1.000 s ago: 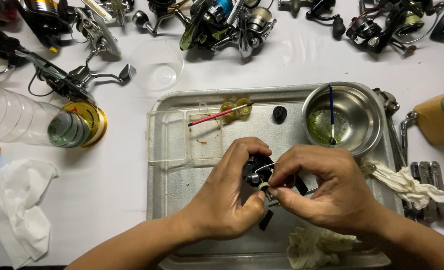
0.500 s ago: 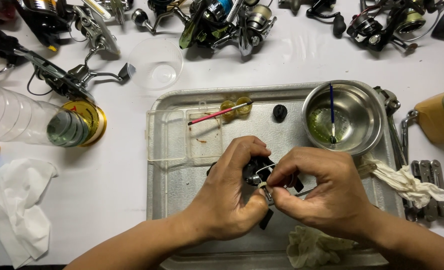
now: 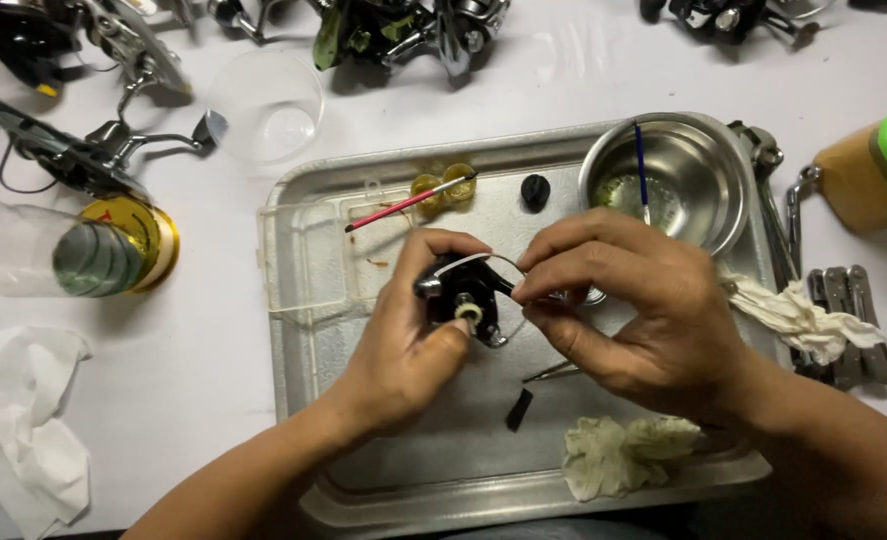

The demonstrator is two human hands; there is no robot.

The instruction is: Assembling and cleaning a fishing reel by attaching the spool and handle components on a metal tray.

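Over the tray (image 3: 304, 400), the left hand (image 3: 404, 340) clamps the black reel part (image 3: 469, 290) steady while the right hand's (image 3: 644, 310) fingertips pinch its wire bail, near the bowl (image 3: 709, 160).

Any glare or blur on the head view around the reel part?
Head view: sharp on the black reel part held by the left hand and right hand; bright glare on the metal tray front rim and steel bowl; soft shadows only.
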